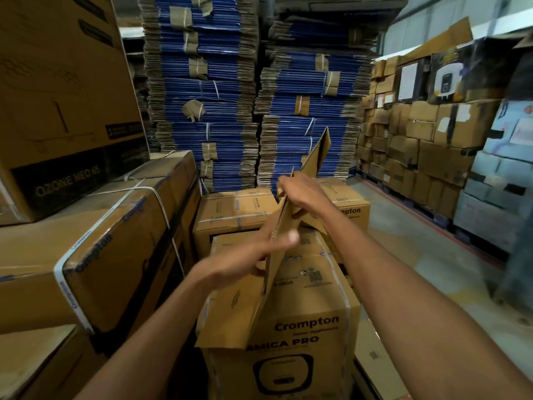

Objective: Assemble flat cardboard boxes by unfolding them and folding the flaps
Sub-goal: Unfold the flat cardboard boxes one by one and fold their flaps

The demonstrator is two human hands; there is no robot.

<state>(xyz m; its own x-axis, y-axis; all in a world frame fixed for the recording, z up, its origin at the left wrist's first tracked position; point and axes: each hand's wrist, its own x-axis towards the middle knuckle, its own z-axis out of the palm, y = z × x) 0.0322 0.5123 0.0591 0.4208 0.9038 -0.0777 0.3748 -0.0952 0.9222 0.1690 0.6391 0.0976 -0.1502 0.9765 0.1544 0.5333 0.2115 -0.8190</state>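
Note:
A flat brown cardboard box (230, 310) stands on edge in front of me, above a sealed Crompton carton (305, 327). My left hand (245, 261) pinches its near panel, thumb on the right side and fingers curled behind it. My right hand (300, 192) grips the upper edge, where one flap (317, 157) sticks up and to the right. The box is only partly spread apart, with its panels still close together.
Tall stacks of flat blue-edged cartons (202, 90) stand behind. Strapped Crompton cartons (95, 255) are piled at the left under a big Ozone Neo box (57, 111). More sealed cartons (236, 215) sit ahead. Stacked brown boxes (418, 145) line the right, beside a grey floor aisle (403, 241).

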